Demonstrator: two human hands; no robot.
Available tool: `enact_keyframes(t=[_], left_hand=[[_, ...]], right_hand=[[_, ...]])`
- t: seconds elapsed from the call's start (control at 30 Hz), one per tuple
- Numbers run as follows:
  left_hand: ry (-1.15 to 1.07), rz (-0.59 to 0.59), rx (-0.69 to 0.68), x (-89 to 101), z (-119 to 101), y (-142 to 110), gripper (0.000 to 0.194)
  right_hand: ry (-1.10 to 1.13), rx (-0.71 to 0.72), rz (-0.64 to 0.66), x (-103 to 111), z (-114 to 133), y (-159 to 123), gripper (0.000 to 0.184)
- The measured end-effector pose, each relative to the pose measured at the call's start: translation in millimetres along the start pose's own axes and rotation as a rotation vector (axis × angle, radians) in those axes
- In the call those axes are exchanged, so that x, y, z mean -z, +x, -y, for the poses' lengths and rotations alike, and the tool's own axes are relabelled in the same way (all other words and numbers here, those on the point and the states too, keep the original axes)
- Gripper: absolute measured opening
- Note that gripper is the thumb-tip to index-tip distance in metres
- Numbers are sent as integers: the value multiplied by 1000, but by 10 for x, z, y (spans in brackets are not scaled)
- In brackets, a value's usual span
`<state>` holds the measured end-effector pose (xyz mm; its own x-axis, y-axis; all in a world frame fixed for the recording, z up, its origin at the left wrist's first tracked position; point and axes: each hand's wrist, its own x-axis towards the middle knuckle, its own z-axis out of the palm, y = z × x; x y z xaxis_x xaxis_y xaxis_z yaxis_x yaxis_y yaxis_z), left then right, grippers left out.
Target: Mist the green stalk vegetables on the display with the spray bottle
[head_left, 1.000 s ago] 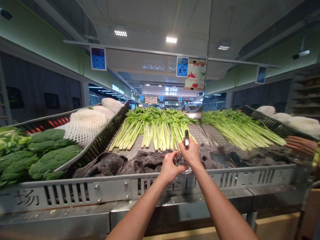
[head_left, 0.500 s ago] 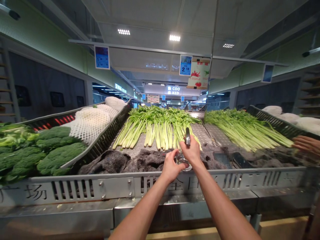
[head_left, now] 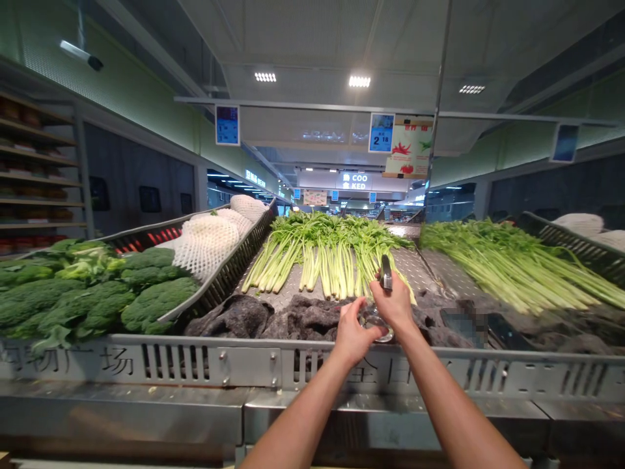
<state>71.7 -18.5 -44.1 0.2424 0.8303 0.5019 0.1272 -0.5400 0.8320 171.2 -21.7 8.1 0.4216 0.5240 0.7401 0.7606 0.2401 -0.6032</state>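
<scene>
My right hand (head_left: pixel 394 301) is closed around the neck of what looks like a spray bottle. Its black and silver head (head_left: pixel 385 273) sticks up above my fingers. Below shows the clear round body (head_left: pixel 378 324), with my left hand (head_left: pixel 355 331) curled against its left side, thumb and fingers around it. Most of the bottle is hidden by my hands. Both hands are over the front rail of the display, above dark grey crumpled cloth (head_left: pixel 312 316). Just beyond them, celery bunches (head_left: pixel 336 260) lie in a row on a textured metal shelf, leaves toward the back.
Broccoli (head_left: pixel 156 303) fills the left side, beside white foam-netted produce (head_left: pixel 208 244) and a black slatted divider (head_left: pixel 234 260). A grey slatted rail (head_left: pixel 249 366) runs along the front. At right, a mirror panel (head_left: pixel 517 273) reflects the celery. A dark phone-like object (head_left: pixel 461 322) lies on the cloth.
The view has turned left, so the display appears shifted right and more broccoli shows. My hands keep their grip on the bottle. The reflected hand at the far right has gone out of view.
</scene>
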Motion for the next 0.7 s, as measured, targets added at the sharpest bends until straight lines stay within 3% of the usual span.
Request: enact_keyframes(t=[0.37,0.7], left_hand=[[-24,-42,-6,-7,21,9,68],[-28,-43,-5,6,18,-20,63]], right_hand=[[64,14,-35,-27,-17,-8,26],[69,-13,31,-17,6,4,26]])
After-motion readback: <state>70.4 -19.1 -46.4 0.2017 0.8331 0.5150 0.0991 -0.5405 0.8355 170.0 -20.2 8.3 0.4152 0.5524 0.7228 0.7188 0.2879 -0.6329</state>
